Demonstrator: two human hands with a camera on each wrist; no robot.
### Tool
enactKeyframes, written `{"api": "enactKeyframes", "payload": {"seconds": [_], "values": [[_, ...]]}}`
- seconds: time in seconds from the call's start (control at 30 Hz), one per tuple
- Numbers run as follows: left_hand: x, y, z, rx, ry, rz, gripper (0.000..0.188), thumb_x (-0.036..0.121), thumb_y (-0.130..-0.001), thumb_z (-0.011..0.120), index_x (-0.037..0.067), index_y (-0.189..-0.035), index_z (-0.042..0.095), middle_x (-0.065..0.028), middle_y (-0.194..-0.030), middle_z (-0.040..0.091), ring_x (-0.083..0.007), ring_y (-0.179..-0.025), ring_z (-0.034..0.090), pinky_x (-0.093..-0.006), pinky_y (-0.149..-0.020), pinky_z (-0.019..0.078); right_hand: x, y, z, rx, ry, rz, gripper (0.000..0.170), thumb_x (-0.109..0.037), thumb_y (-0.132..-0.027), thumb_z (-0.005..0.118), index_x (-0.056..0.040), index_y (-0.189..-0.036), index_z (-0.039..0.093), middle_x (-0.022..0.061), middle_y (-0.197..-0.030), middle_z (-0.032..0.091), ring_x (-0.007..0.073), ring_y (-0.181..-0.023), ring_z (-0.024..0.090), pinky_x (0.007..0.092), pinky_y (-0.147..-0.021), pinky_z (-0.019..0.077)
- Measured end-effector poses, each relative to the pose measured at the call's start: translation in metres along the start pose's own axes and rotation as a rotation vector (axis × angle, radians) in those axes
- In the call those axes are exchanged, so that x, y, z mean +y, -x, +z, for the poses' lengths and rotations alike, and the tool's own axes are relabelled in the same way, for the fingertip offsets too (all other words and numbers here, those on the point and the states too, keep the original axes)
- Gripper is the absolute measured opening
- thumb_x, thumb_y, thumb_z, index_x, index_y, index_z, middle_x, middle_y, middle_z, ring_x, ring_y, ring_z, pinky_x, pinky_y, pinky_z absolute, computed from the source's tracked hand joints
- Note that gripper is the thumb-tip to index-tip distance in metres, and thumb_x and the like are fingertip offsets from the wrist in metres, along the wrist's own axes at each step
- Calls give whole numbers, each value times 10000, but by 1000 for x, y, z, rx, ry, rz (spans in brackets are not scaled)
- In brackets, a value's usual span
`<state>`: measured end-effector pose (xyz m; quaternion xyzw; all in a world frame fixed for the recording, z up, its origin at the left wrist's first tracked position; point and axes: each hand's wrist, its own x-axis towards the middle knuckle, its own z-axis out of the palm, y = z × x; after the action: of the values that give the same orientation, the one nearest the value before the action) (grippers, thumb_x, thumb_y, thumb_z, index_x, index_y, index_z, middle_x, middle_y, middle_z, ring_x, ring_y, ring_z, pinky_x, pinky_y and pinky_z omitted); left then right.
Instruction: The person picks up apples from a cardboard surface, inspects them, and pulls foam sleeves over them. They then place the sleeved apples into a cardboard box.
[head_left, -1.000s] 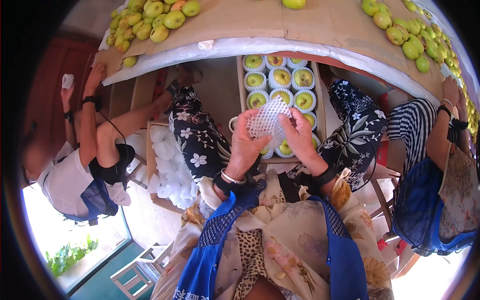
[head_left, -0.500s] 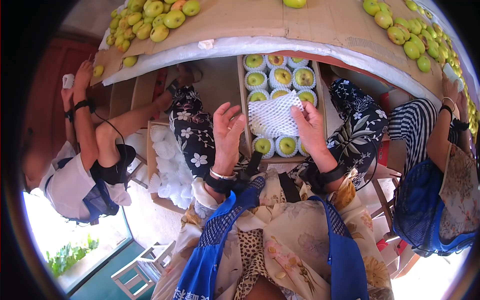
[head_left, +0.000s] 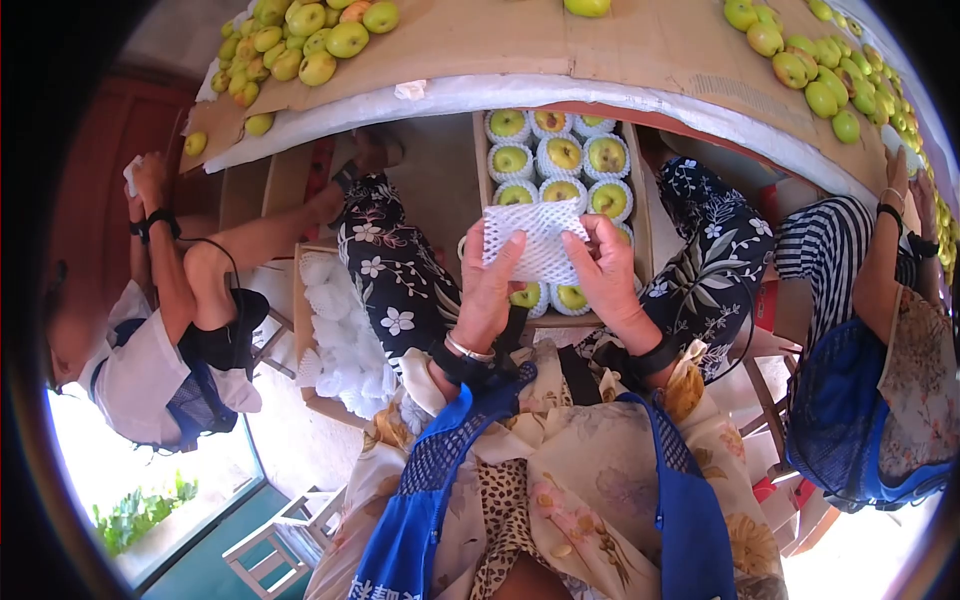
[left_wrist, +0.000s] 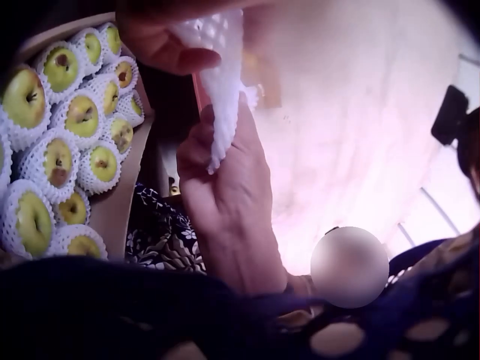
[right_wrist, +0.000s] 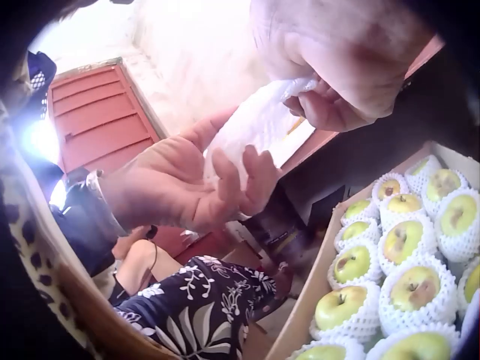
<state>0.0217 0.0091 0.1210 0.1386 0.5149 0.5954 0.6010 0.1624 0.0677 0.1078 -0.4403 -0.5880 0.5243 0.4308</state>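
Observation:
A flat white foam fruit net (head_left: 535, 240) is stretched between the two hands, above a box of apples. My left hand (head_left: 487, 290) holds its left end, thumb on the near face. My right hand (head_left: 608, 268) pinches the right end between thumb and fingers. In the right wrist view the net (right_wrist: 259, 124) runs from the left palm up to the right fingertips. Beneath it stands the cardboard box (head_left: 643, 225) with rows of apples (head_left: 562, 153), each in a white foam net. The net and hands hide part of the nearer rows.
Left of my legs, an open carton (head_left: 300, 335) holds a heap of white foam nets (head_left: 345, 340). Ahead is a cardboard-covered table (head_left: 480, 50) with loose apples (head_left: 300, 40) piled on both sides. One person (head_left: 150, 350) sits at left, another (head_left: 870, 380) at right.
The left hand came off the net, stood apart half a second ago, and now holds its left end again. The net has shifted slightly left and lower. The right hand kept its hold.

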Motion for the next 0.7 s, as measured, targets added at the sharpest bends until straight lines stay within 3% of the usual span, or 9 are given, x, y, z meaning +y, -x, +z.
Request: {"api": "enactKeyframes", "payload": {"seconds": [0.07,0.17,0.27,0.3,0.37,0.4,0.43,0.5,0.7], "values": [[3,-2,1,94,-72,83,383,238,-872,564,86,-1191,418,-11,-999,552,-78,-781,548,-198,-573,437,1,4,2,-6,68,-26,175,-107,-825,623,0,-929,532,3,-720,554,39,-606,474,208,-528,402],[4,-5,8,180,-146,274,382,203,-889,529,30,-1211,417,-55,-964,530,-89,-838,504,-215,-666,439,-5,6,2,-53,156,-98,175,-117,-805,641,-15,-902,537,-13,-671,510,31,-570,439,206,-499,378],[-12,-18,-8,180,-299,417,212,131,-866,556,18,-1042,528,-37,-931,538,-83,-834,485,-222,-712,421,-5,6,0,-143,168,-192,167,-103,-783,660,-23,-857,533,-21,-652,490,35,-554,436,207,-489,369],[-15,-21,-12,176,-294,433,212,131,-866,556,18,-1042,528,-37,-931,538,-83,-834,485,-222,-712,421,-2,7,-5,-234,191,-95,240,-121,-777,668,-11,-935,526,84,-744,568,85,-644,545,236,-560,442],[-15,-18,-16,134,-162,303,119,113,-863,549,16,-929,532,-29,-881,542,-79,-808,481,-231,-720,415,6,9,1,-156,-18,-7,274,-114,-785,660,-15,-983,497,74,-798,569,83,-686,542,227,-580,446],[-17,-18,-16,133,-161,308,119,113,-863,549,16,-929,532,-29,-881,542,-79,-808,481,-231,-720,415,9,8,6,-83,-230,88,312,-107,-793,651,-20,-1030,468,64,-853,571,81,-727,538,217,-600,449],[-17,-17,-14,114,-264,377,99,102,-858,547,17,-902,521,-22,-849,541,-79,-778,481,-229,-703,416,8,5,11,-80,-307,14,364,-103,-833,605,-28,-1130,407,51,-932,548,74,-780,519,200,-638,445],[-16,-12,-10,71,-496,453,86,79,-842,544,17,-890,510,-33,-797,554,-87,-734,499,-239,-677,428,2,3,11,-51,-300,58,318,-106,-850,584,-27,-1117,431,44,-910,549,65,-768,513,196,-640,438],[-4,-2,10,79,-663,588,94,93,-842,554,14,-878,518,-69,-792,570,-92,-736,521,-250,-681,436,14,0,5,-107,-179,151,170,-106,-881,541,-24,-1029,520,4,-831,550,26,-710,480,175,-609,403]]}}
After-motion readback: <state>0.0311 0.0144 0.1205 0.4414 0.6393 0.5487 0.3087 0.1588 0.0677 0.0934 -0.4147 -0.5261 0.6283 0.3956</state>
